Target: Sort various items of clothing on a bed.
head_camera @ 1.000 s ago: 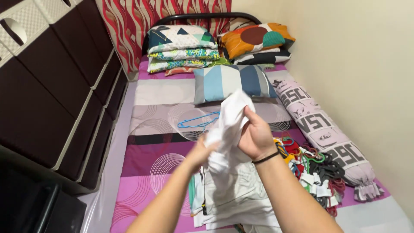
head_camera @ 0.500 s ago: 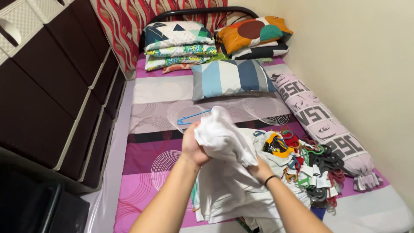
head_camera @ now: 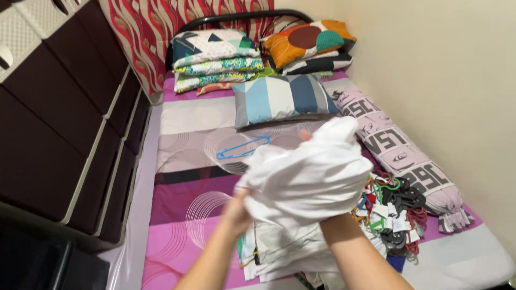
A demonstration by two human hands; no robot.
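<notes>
Both hands lift a white garment [head_camera: 309, 174] above the bed [head_camera: 188, 209]; the left hand [head_camera: 239, 209] pinches its lower edge, grip blurred; the right hand [head_camera: 322, 215] seems buried inside the cloth, its grip hidden; coloured hangers [head_camera: 395, 207] lie just beside.

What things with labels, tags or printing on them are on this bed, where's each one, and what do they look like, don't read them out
Bolster pillow: along the wall side of the bed, long cylinder, pale lilac with large dark block lettering and line drawings.
Small tags: among the heap of coloured hangers beside the bolster, white rectangles, print too small to tell.
White garment: bunched in both hands, no label showing.
No packages, signs or screens in view.
</notes>
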